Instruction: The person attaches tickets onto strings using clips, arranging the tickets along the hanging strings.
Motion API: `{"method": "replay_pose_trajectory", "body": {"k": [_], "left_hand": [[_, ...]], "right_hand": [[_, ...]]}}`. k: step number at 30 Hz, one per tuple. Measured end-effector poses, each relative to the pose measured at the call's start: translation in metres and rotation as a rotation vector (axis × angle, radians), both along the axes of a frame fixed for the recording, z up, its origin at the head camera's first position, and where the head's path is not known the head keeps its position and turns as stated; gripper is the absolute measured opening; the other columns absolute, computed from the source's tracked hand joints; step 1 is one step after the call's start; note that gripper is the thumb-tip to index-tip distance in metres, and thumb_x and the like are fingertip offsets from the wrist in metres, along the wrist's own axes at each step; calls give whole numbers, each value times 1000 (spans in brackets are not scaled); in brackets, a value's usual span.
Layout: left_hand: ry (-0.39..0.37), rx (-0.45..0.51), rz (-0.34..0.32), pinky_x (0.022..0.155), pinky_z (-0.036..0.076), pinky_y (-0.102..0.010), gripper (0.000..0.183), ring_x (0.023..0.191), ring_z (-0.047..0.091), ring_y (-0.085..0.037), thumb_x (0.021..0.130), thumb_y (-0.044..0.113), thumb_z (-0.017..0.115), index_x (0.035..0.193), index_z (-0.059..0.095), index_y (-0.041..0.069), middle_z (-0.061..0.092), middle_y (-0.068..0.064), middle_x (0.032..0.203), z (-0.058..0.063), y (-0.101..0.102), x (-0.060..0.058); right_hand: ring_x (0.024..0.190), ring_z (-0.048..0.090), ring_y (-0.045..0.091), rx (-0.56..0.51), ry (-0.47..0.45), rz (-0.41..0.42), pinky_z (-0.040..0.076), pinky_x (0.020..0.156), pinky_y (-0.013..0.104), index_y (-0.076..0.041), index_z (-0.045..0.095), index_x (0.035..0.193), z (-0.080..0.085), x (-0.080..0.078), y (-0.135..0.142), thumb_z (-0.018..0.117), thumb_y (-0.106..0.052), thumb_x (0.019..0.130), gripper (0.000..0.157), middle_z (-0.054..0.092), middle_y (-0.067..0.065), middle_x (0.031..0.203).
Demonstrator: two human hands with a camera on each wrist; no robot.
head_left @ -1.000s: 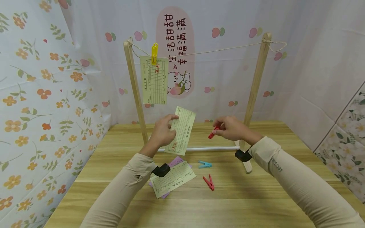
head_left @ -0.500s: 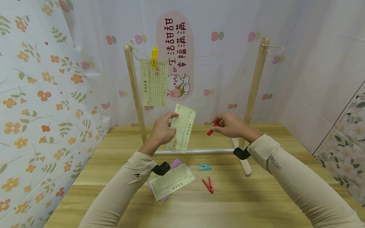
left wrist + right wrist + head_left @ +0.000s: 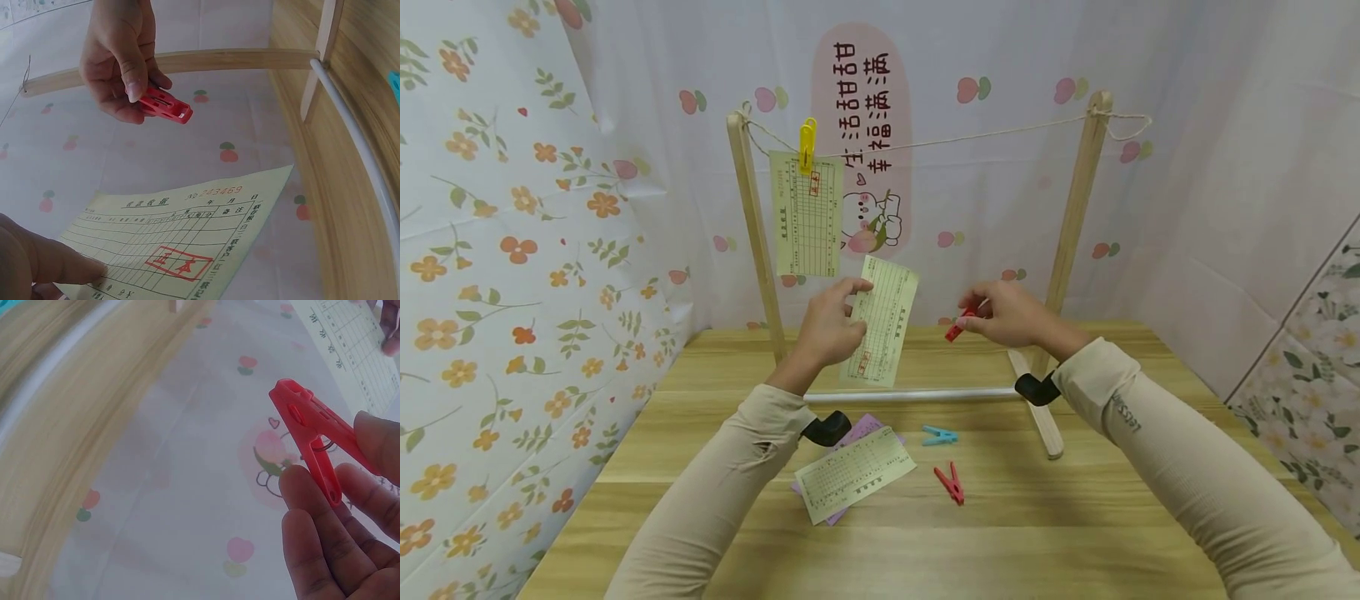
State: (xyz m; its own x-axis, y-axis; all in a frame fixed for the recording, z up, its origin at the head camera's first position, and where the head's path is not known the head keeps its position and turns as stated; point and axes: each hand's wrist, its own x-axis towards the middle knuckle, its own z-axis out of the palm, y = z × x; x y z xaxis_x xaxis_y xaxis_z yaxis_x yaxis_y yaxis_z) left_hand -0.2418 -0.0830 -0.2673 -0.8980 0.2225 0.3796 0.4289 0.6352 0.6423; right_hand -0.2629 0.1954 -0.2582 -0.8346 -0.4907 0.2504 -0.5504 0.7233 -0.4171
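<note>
My left hand (image 3: 831, 327) pinches a pale green receipt slip (image 3: 886, 321) by its left edge, above the table. In the left wrist view the slip (image 3: 181, 234) shows a printed grid and a red stamp. To the right, my right hand (image 3: 1011, 314) holds a red clothespin (image 3: 962, 325) between thumb and fingers. The right wrist view shows this clothespin (image 3: 309, 428) with its handles spread and its tip end together, apart from the slip. Behind, a similar receipt (image 3: 807, 218) hangs from the string (image 3: 970, 140) under a yellow clothespin (image 3: 807, 146).
Two wooden posts (image 3: 1077, 217) carry the string, with a white rod (image 3: 917, 394) low between them. On the wooden table (image 3: 1000, 550) lie another green receipt (image 3: 857, 475) over purple paper (image 3: 868, 423), a blue clothespin (image 3: 938, 435) and a second red clothespin (image 3: 951, 483).
Both hands have risen a little, the left with the receipt slip and the right with the red clothespin. The hanging receipt and the things on the table stay in place.
</note>
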Motion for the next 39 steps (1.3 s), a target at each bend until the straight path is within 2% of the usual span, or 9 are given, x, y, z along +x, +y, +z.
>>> {"method": "replay_pose_trajectory", "body": {"k": [6,10,13,17,26,34,39], "left_hand": [[21,7,-1,68,49,-35,55,99,60,-28,79,-8,57,131,56,9,53,-13,135,5,2,0],[12,-1,10,69,50,-34,54,99,61,-27,79,-8,59,131,56,9,53,-13,135,6,2,0],[7,-6,15,64,49,-32,54,94,61,-25,80,-8,59,131,55,9,53,-13,135,7,2,1],[38,3,10,62,46,-30,54,93,61,-25,80,-7,58,131,55,10,53,-12,136,12,4,-1],[60,-3,4,72,49,-37,52,102,59,-28,81,-7,58,131,56,9,53,-12,135,21,4,-4],[74,12,11,70,47,-35,50,98,57,-26,83,-6,59,130,56,9,53,-11,135,26,5,-7],[77,25,14,74,49,-37,49,101,58,-27,84,-5,60,130,56,10,52,-11,135,30,7,-8]], "right_hand": [[86,69,29,7,42,-7,55,77,45,3,66,103,9,1,-2,70,-16,90,23,70,15,93],[89,68,29,9,8,-11,55,78,44,2,66,106,10,2,-4,69,-18,91,26,69,15,97],[91,68,30,-2,-5,-9,55,79,44,2,66,107,12,1,-6,69,-18,91,26,69,15,99],[92,67,32,-9,25,-23,54,80,46,2,65,106,18,0,-7,69,-17,91,25,67,15,100],[91,67,30,0,31,-45,54,79,45,3,65,108,28,-2,-7,68,-16,92,25,67,16,99],[92,67,32,-21,60,-49,54,77,45,3,64,108,36,-4,-8,67,-16,92,25,67,16,99],[89,68,30,-28,95,-41,55,76,44,3,65,107,42,-3,-8,68,-15,91,24,69,16,96]]}}
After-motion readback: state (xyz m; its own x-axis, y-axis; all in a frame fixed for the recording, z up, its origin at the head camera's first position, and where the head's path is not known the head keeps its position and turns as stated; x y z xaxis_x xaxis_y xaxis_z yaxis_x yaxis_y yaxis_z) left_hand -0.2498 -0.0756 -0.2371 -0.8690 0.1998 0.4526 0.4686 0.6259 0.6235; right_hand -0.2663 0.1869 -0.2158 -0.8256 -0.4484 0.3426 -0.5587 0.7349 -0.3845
